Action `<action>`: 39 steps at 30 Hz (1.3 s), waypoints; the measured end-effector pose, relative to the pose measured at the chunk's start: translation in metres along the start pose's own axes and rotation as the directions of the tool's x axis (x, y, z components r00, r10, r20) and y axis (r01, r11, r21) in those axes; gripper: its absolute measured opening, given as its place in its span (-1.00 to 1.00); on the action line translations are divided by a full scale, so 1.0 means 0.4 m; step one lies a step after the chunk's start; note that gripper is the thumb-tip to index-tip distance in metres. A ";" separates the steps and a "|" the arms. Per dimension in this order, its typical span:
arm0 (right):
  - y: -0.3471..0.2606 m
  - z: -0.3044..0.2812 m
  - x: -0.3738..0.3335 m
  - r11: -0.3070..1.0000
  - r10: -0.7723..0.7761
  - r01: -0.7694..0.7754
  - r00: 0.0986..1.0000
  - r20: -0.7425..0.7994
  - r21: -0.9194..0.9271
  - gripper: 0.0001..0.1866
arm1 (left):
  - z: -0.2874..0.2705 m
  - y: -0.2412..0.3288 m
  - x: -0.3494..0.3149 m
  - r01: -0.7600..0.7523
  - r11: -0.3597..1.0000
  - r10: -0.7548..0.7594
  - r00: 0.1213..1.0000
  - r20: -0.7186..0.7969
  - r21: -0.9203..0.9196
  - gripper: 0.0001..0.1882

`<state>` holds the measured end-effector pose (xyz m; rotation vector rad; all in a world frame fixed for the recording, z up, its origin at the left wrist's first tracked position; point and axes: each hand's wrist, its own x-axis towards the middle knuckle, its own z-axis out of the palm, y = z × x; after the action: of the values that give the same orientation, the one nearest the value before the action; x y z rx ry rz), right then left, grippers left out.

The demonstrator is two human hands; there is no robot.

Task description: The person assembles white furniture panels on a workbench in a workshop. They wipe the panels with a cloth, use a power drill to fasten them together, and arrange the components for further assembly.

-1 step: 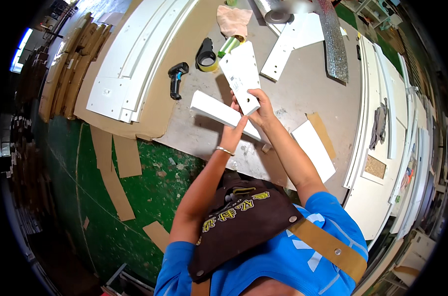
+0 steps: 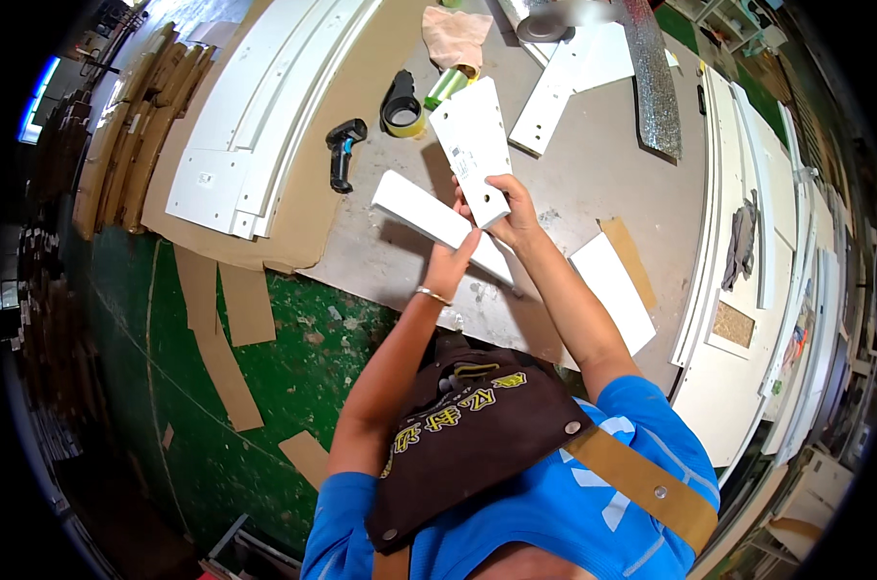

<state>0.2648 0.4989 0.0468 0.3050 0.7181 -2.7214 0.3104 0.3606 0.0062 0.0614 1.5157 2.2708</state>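
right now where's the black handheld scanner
In the head view the black handheld scanner lies on the brown cardboard sheet, upper left of the hands, beside the tape roll.

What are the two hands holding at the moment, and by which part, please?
The right hand grips the upright white panel by its lower end. The left hand touches the long white board near its middle; a full grip cannot be told.

Blue shirt (image 2: 554,522), brown apron (image 2: 477,435), tan strap (image 2: 641,483), wrist bracelet (image 2: 432,295).

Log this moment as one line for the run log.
left hand: holds long white panel | right hand: holds upright white board | nearby on table: black scanner, tape roll
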 end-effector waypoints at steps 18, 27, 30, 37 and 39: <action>0.056 -0.256 -0.177 0.727 -0.177 -0.134 0.911 -0.372 -0.674 -0.50 | -0.234 -0.038 0.078 0.409 0.909 -0.406 0.816 -0.411 -0.086 -0.68; 0.049 -0.199 -0.224 0.946 -0.081 -0.084 0.874 -0.479 -0.313 -0.54 | -0.299 -0.074 0.101 0.360 0.932 -0.353 0.877 -0.327 -0.041 -0.73; 0.058 -0.204 -0.223 0.943 -0.091 -0.066 0.892 -0.443 -0.327 -0.55 | -0.267 -0.046 0.111 0.408 0.913 -0.375 0.836 -0.401 -0.004 -0.72; 0.062 -0.192 -0.233 0.928 -0.070 -0.108 0.891 -0.449 -0.357 -0.53 | -0.178 -0.017 0.148 -0.110 0.703 0.489 0.793 -0.364 0.703 -0.59; 0.061 -0.179 -0.239 0.904 -0.064 -0.139 0.892 -0.448 -0.405 -0.52 | -0.103 0.071 0.152 -0.058 0.763 0.309 0.908 -0.283 0.644 -0.54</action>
<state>0.3710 0.5382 0.0018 0.8489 1.3908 -2.3749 0.2352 0.3370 0.0036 -0.0398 2.5339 1.8703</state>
